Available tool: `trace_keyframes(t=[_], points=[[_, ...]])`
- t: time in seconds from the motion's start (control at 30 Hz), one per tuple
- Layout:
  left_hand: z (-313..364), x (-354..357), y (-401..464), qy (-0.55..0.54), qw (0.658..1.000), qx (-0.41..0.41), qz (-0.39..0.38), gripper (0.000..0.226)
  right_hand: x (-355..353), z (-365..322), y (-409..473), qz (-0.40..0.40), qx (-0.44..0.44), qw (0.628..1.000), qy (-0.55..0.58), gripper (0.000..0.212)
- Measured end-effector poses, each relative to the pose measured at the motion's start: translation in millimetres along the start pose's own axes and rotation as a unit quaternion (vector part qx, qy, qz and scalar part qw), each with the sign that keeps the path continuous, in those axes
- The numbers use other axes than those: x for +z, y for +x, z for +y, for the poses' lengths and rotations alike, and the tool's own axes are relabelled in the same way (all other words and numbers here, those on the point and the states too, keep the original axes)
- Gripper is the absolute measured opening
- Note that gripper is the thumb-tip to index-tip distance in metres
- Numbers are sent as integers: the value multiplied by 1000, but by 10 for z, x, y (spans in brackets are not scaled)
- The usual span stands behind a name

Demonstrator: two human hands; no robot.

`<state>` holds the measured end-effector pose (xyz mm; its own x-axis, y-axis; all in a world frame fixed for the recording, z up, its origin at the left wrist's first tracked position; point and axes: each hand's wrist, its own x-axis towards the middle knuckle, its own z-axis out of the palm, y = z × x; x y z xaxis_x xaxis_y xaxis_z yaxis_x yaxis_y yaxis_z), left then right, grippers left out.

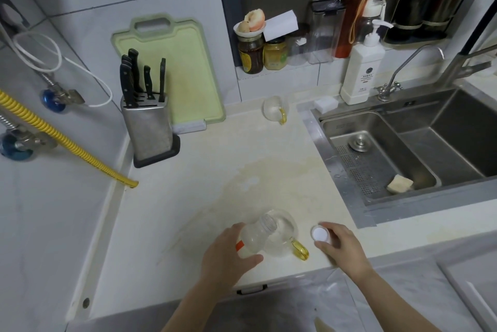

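Observation:
My left hand [228, 252] grips a clear plastic bottle [256, 234] with an orange label. The bottle is tilted, and its open mouth points over a clear glass cup [282, 237] with a yellow handle that stands near the counter's front edge. Just right of the cup, my right hand [340, 244] pinches the bottle's white cap [320, 233] above the counter. A second glass cup [274, 109] with a yellow handle sits at the back of the counter.
A knife block [148, 121] and a green cutting board [174, 68] stand at the back left. The steel sink [403, 148] with a sponge in it lies to the right. Behind it are a white soap pump bottle [361, 70], jars and a faucet. A yellow hose [67, 140] enters from the left.

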<state>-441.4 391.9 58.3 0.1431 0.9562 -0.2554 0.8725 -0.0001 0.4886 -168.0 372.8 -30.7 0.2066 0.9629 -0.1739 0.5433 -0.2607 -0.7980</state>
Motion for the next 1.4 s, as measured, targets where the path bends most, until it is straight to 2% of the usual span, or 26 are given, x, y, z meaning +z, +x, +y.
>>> trace_keyframes(t=[0.5, 1.0, 1.4], points=[[-127, -72, -7, 78, 997, 12, 25, 69, 11, 11, 15, 4, -3, 1000, 2, 44], [-53, -141, -3, 78, 996, 26, 39, 69, 19, 13, 11, 2, 0, 1000, 3, 43], [-25, -178, 9, 119, 991, 45, 46, 69, 20, 11, 19, -1, 0, 1000, -10, 43]])
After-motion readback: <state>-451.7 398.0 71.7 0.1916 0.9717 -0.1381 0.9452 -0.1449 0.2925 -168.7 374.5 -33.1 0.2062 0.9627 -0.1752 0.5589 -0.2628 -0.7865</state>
